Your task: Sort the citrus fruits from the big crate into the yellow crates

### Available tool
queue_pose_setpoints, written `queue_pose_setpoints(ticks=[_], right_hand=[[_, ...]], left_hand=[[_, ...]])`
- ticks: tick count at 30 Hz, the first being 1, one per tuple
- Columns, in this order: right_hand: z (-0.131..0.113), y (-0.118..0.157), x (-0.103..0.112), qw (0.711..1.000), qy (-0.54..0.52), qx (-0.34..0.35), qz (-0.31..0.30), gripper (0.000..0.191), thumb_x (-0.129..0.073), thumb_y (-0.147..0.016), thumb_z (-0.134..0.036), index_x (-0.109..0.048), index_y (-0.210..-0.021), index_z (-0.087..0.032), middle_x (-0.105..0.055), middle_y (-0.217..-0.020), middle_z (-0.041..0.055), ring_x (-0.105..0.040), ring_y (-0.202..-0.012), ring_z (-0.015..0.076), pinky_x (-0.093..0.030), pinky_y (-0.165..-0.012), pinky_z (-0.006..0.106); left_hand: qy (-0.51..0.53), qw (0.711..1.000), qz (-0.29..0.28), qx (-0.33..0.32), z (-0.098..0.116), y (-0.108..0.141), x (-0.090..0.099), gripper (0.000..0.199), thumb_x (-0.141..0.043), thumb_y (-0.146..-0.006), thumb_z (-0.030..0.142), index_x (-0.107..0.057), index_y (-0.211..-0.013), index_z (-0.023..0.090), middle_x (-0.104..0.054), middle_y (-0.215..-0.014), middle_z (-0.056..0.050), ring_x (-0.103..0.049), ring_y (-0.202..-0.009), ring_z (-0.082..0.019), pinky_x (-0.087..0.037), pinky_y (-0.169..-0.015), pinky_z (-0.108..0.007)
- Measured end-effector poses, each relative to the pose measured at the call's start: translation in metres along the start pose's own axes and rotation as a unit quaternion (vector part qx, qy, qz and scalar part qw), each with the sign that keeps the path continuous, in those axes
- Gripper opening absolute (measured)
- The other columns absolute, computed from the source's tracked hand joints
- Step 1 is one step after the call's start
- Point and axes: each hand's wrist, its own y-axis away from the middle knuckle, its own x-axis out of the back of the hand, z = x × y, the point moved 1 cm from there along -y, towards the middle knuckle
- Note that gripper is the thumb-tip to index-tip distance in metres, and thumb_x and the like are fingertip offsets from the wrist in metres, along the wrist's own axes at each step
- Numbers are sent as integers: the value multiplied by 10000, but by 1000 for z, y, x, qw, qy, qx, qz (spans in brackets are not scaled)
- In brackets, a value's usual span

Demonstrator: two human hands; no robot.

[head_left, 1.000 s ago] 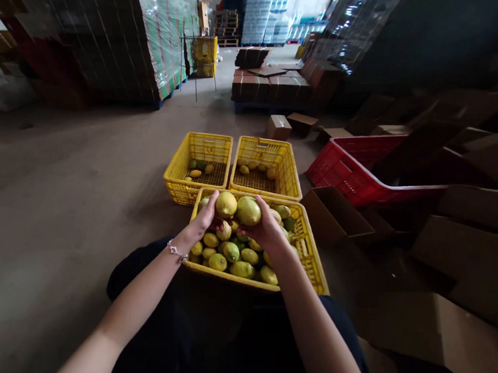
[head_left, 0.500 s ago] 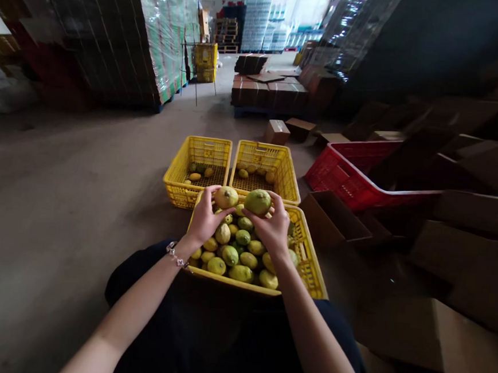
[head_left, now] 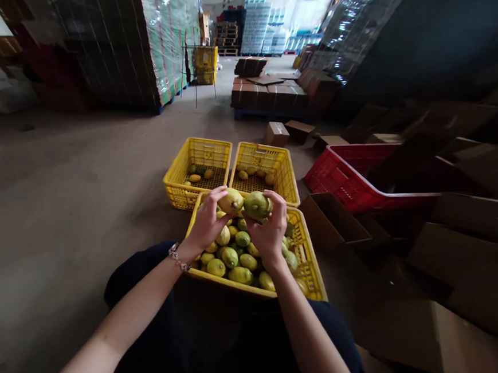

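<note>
**Yellow fruit (head_left: 231, 201) and green fruit (head_left: 256, 206) held over the near crate (head_left: 307, 257)**

From my remote seat, I see both side by side above the near crate's far part. My left hand (head_left: 209, 219) has its fingers clamped on the yellow fruit, my right hand (head_left: 270, 228) on the green fruit. Beyond the near crate stand two yellow crates (head_left: 178, 191); right of it, a cardboard box (head_left: 321, 221) and a red crate (head_left: 336, 179).
</note>
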Motion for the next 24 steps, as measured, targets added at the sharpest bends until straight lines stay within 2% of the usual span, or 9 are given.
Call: queue_pose_setpoints(ticks=[3, 6, 9, 12, 15, 20, 24], right_hand=[[-3, 0, 0, 1000, 10, -4, 2, 523, -736, -722, -172, -570, -1207, -273, -562, -1209, 87, -598, -1137, 300, -560, -977, 520], [-3, -1, 3, 998, 1, -60, -11, 511, -788, -724, -259, -608, -1202, -283, -502, -1209, 87, -576, -1157, 320, -597, -904, 522], [-2, -4, 7, 990, -56, -119, -48, 538, -844, -702, -339, -640, -1198, -300, -498, -1216, 77, -583, -1166, 316, -629, -814, 461], [0, -9, 9, 965, -157, -196, -80, 689, -921, -610, -376, -597, -1216, -324, -542, -1216, 48, -632, -1120, 279, -637, -763, 385], [1, -14, 12, 923, -244, -285, -88, 788, -985, -495, -381, -551, -1149, -321, -600, -1177, 18, -689, -1046, 255, -640, -761, 363], [-2, -19, 19, 876, -281, -371, -125, 685, -1003, -499, -441, -602, -1029, -275, -737, -1112, 34, -746, -981, 264, -632, -870, 429], [-5, -20, 21, 861, -283, -395, -154, 636, -994, -528, -473, -660, -1028, -265, -790, -1026, 34, -760, -949, 272, -637, -851, 423]], left_hand=[[23, 999, 9, 36, 4, -1, 1, 464, -813, -871, 390, -591, -1262, 276, -612, -1450, -127, -568, -1386, -299, -484, -1138, -477], [57, 996, 11, 74, 7, -5, 3, 486, -867, -815, 381, -640, -1234, 288, -619, -1410, -112, -569, -1361, -294, -543, -1056, -428], [110, 984, 20, 136, 4, -12, 7, 558, -946, -698, 404, -714, -1190, 280, -587, -1386, -106, -585, -1311, -298, -603, -924, -360], [189, 962, 9, 198, 0, -20, 12, 651, -996, -594, 399, -749, -1176, 246, -608, -1344, -106, -632, -1221, -280, -612, -912, -344], [263, 932, -2, 251, 0, -24, 18, 661, -1009, -578, 362, -746, -1165, 212, -682, -1281, -104, -681, -1129, -246, -602, -943, -336], [326, 879, 21, 349, 3, -21, 23, 555, -992, -626, 352, -746, -1091, 174, -741, -1221, -112, -719, -1070, -256, -626, -825, -315], [354, 846, 16, 398, 4, -18, 22, 494, -978, -651, 333, -778, -1071, 166, -767, -1161, -89, -735, -1005, -225, -631, -784, -288]])
